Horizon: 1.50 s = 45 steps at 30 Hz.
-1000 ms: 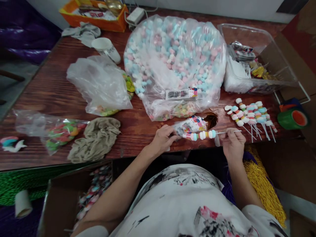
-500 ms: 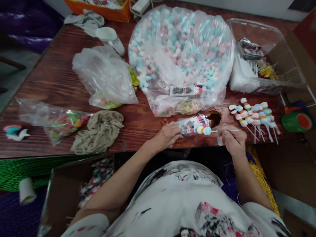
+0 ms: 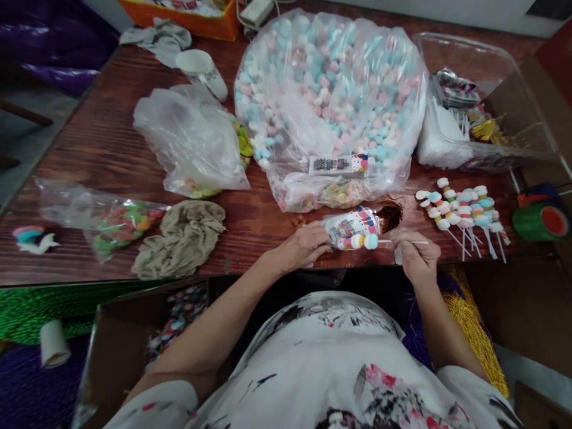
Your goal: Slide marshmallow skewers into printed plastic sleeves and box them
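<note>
Worktop: carried your work (image 3: 98, 131); the batch looked part-done, threading ahead of wrapping;
Sweets bag: large, clear and well filled with loose pastel sweets (image 3: 330, 89), so much stock seemed unused;
Tub: stood at the far right (image 3: 496, 150), holding white sticks, packets and gold foil;
Loaded sticks: lay in a cluster beyond your right hand (image 3: 465, 205); threaded, with no wrapper that you could make out;
Printed packet: lay flat before you (image 3: 353, 223);
Left hand: met the packet's left end (image 3: 308, 244); whether its fingers clamped anything, you could not tell;
Right hand: had its fingers clamped on the held stick (image 3: 417, 253);
Held stick: threaded, sweets pointing left across the packet (image 3: 370, 241); its wrapping appeared unfinished
</note>
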Available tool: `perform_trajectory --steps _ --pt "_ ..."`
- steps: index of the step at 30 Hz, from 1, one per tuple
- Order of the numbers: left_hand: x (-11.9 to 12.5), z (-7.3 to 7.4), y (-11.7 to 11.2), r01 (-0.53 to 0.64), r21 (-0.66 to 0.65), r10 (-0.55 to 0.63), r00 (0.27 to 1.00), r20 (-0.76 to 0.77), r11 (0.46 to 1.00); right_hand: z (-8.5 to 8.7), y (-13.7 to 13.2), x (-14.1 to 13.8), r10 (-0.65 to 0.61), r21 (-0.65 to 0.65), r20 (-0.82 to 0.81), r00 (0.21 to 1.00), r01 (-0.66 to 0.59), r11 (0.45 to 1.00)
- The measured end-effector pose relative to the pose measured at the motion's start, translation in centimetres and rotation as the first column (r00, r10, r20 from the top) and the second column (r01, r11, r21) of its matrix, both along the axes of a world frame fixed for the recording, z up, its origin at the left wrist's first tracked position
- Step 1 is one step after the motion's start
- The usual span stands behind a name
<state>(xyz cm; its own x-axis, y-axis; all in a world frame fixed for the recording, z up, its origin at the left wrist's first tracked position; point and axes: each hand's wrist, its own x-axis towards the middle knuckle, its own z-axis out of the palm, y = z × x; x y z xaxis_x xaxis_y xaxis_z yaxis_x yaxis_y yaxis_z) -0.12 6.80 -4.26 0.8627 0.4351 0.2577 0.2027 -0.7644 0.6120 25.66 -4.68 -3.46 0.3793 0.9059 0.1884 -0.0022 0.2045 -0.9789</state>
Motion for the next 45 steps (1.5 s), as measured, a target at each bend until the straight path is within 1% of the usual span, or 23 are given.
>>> perform_trajectory --steps 2,4,6,8,10,12,13,15,17,18,19,20,22,24,27,31,32,34,36,38,41,45 --pt "-0.1 0.1 0.1 0.011 -0.003 -0.011 1.000 0.025 1.000 -0.1 0.2 -0.2 0.045 0.036 -0.064 0.997 -0.043 0.998" --pt "-0.1 0.2 0.2 0.019 -0.009 -0.018 0.998 0.056 1.000 -0.3 0.4 -0.5 0.009 0.033 -0.121 0.993 -0.005 0.999" --pt "-0.2 0.2 0.2 0.023 -0.023 -0.022 0.997 0.068 0.999 -0.5 0.5 -0.9 -0.040 0.012 -0.139 0.989 0.042 0.999" --pt "-0.3 0.2 0.2 0.017 -0.034 -0.015 0.998 0.059 0.999 -0.5 0.4 -1.3 -0.019 0.017 -0.173 0.985 0.022 1.000" --pt "-0.4 0.2 0.2 0.000 -0.038 0.002 0.999 0.044 0.999 -0.6 0.4 -1.5 0.020 0.036 -0.243 0.970 -0.012 0.999" --pt "-0.5 0.1 0.3 -0.017 -0.038 0.018 0.999 0.044 0.999 -0.7 0.4 -1.7 0.002 0.044 -0.260 0.966 0.010 0.999" --pt "-0.5 0.0 0.3 -0.021 -0.036 0.023 0.998 0.051 0.999 -0.7 0.4 -1.7 -0.018 0.045 -0.225 0.974 0.028 0.999" --pt "-0.8 -0.2 0.3 -0.023 -0.034 0.026 0.997 0.075 0.999 -0.7 0.2 -1.6 -0.032 0.056 -0.074 0.997 0.037 0.998" --pt "-1.1 -0.5 0.4 -0.034 -0.034 0.037 0.995 0.093 0.999 -0.5 0.0 -1.5 0.008 0.068 0.089 0.996 -0.014 0.998" --pt "-1.3 -0.6 0.4 -0.050 -0.038 0.053 0.994 0.099 0.998 -0.4 -0.1 -1.4 0.028 0.077 0.121 0.992 -0.038 0.996" --pt "-1.4 -0.7 0.3 -0.069 -0.046 0.073 0.992 0.106 0.997 -0.3 -0.2 -1.2 0.037 0.083 0.103 0.994 -0.045 0.996" --pt "-1.5 -0.7 0.3 -0.088 -0.054 0.094 0.989 0.114 0.995 -0.2 -0.3 -1.1 0.031 0.085 0.040 0.999 -0.035 0.996" --pt "-1.5 -0.6 0.2 -0.118 -0.061 0.125 0.983 0.135 0.991 -0.2 -0.4 -1.0 -0.009 0.072 -0.146 0.989 0.020 0.997" --pt "-1.4 -0.4 0.0 -0.124 -0.058 0.131 0.979 0.158 0.991 -0.4 -0.3 -1.1 -0.034 0.046 -0.262 0.964 0.048 0.998" --pt "-1.2 0.1 -0.3 -0.121 -0.079 0.132 0.978 0.162 0.990 -0.6 -0.2 -1.3 -0.017 0.053 -0.277 0.961 0.033 0.998" --pt "-0.9 0.9 -1.1 -0.193 -0.152 0.210 0.972 0.108 0.969 -0.8 0.0 -1.6 -0.023 0.057 -0.340 0.940 0.044 0.997" --pt "-0.8 1.0 -1.3 -0.198 -0.164 0.214 0.973 0.089 0.966 -0.9 0.0 -1.7 -0.036 0.046 -0.367 0.929 0.057 0.997" --pt "-0.6 1.1 -1.7 -0.169 -0.168 0.179 0.983 0.047 0.971 -0.9 0.2 -2.1 -0.071 0.027 -0.418 0.906 0.091 0.996" --pt "-0.3 0.9 -1.9 -0.138 -0.132 0.142 0.990 0.023 0.982 -1.0 0.4 -2.5 -0.096 0.021 -0.449 0.888 0.118 0.993" --pt "-0.1 0.7 -2.0 -0.147 -0.083 0.148 0.989 0.008 0.986 -1.1 0.6 -2.9 -0.100 0.021 -0.467 0.879 0.125 0.992" --pt "0.1 0.4 -2.0 -0.231 0.006 0.231 0.971 -0.054 0.973 -1.3 0.8 -3.2 -0.084 -0.008 -0.492 0.866 0.091 0.996" --pt "0.0 0.7 -2.2 -0.324 0.159 0.353 0.910 -0.218 0.933 -1.6 0.8 -3.1 -0.070 -0.043 -0.558 0.827 0.055 0.998"
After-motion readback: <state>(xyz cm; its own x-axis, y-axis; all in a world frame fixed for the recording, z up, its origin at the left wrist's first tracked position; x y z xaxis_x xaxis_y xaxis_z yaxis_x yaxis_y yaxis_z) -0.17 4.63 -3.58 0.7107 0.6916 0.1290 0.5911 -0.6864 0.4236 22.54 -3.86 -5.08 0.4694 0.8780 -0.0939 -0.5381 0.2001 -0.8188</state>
